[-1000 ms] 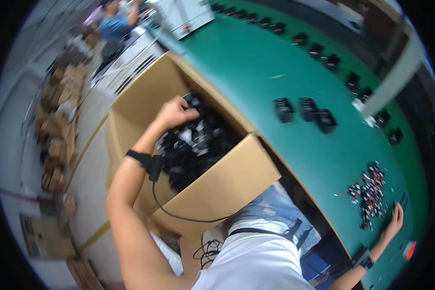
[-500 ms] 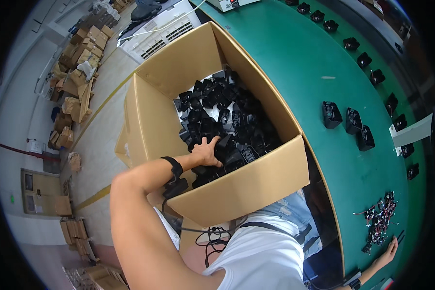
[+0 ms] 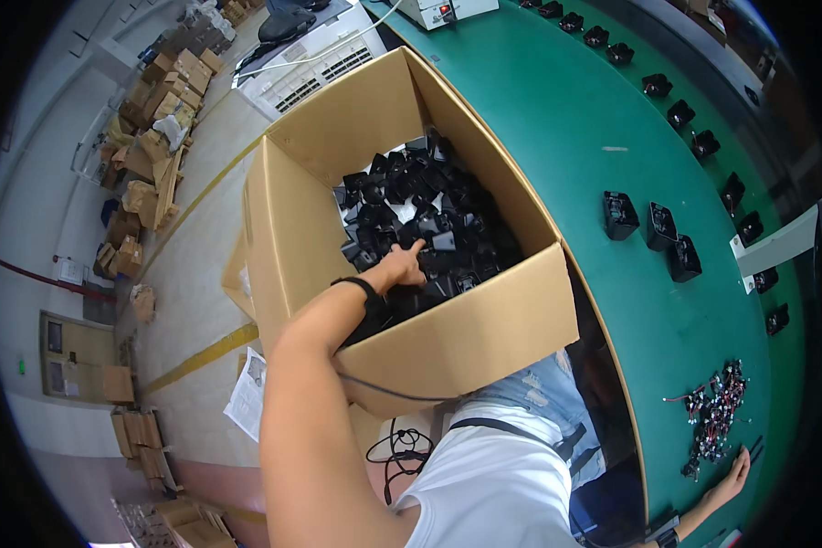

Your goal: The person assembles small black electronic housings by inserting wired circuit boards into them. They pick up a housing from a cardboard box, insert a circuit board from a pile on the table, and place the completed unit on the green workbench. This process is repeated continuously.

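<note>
Inside a deep cardboard box (image 3: pixel 457 342), my left hand (image 3: pixel 402 265) reaches down onto a heap of black plastic housings (image 3: pixel 411 178). Its visible fingers are stretched and apart, touching the housings; some fingertips are hidden among them. A black band with a cable circles the left wrist. At the lower right, my right hand (image 3: pixel 731 479) rests at the green bench top (image 3: pixel 557 119), fingers closed on thin black tweezers (image 3: pixel 755 448). Beside it lies a tangled pile of small red, black and white wired connectors (image 3: pixel 717 416).
Three black housings (image 3: pixel 662 226) stand on the bench, and several more (image 3: pixel 680 114) line its far side. A white curved arm (image 3: pixel 785 248) juts in at the right. A white machine (image 3: pixel 315 59) stands beyond the box. Stacked cartons (image 3: pixel 142 192) lie along the left wall.
My left hand has shifted slightly right and up over the housings, its arm swinging right. The view has tilted a little. My right hand keeps its place by the connectors.
</note>
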`<action>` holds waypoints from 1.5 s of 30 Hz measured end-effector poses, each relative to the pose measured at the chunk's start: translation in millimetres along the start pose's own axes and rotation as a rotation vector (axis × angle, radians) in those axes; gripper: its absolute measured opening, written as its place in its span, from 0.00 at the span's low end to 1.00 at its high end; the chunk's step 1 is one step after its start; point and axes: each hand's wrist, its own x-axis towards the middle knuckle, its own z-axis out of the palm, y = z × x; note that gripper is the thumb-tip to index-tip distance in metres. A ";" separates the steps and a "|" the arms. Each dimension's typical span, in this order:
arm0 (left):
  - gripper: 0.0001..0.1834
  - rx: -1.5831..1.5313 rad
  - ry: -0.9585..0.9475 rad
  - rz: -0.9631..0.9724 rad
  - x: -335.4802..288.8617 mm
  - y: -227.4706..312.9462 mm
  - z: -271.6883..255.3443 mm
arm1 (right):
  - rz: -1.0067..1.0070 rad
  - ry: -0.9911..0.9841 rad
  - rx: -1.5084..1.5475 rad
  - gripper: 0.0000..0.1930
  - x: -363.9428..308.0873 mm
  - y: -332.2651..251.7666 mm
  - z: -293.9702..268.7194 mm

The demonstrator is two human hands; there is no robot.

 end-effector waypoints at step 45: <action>0.27 0.007 0.685 1.059 -155.8 207.5 -220.6 | -0.036 0.059 0.057 0.10 -40.2 -72.6 48.8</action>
